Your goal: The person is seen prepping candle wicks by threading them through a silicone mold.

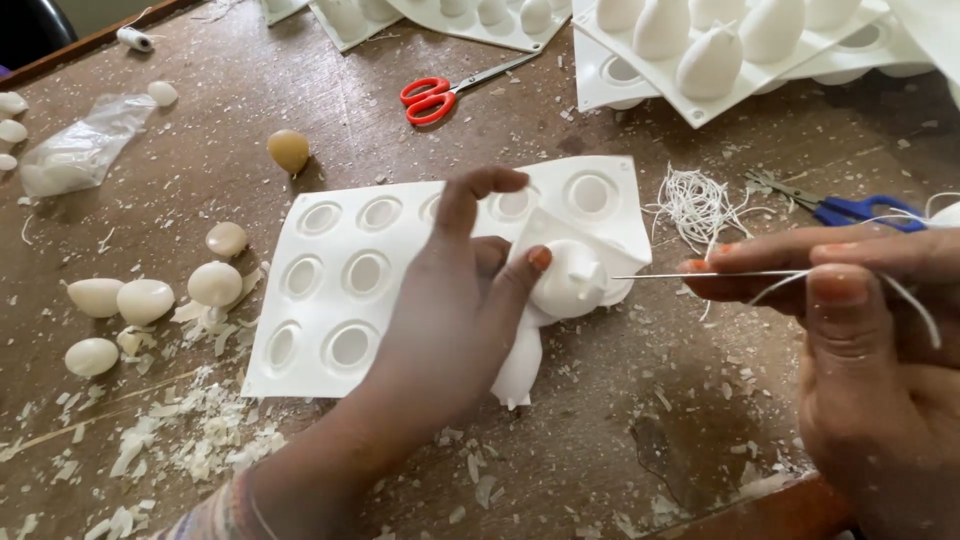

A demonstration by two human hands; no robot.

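1. White silicone mould sheet is lying flat mid-table; its right corner is being folded up so one cavity bulb is poking out sideways w/ its nub facing right.
2. Left hand is pinching that folded corner, thumb on the bulb, fingers closed round the sheet.
3. Right hand is gripping a long needle narrowly btwn thumb & fingertips, white wick string trailing; tip is just beside the nub, not touching yet.
4. Progress, I'd judge: the other cavities are looking empty, so wicking is barely begun.
5. Around: finished wax eggs left, shavings, wick tangle, red scissors, blue scissors.
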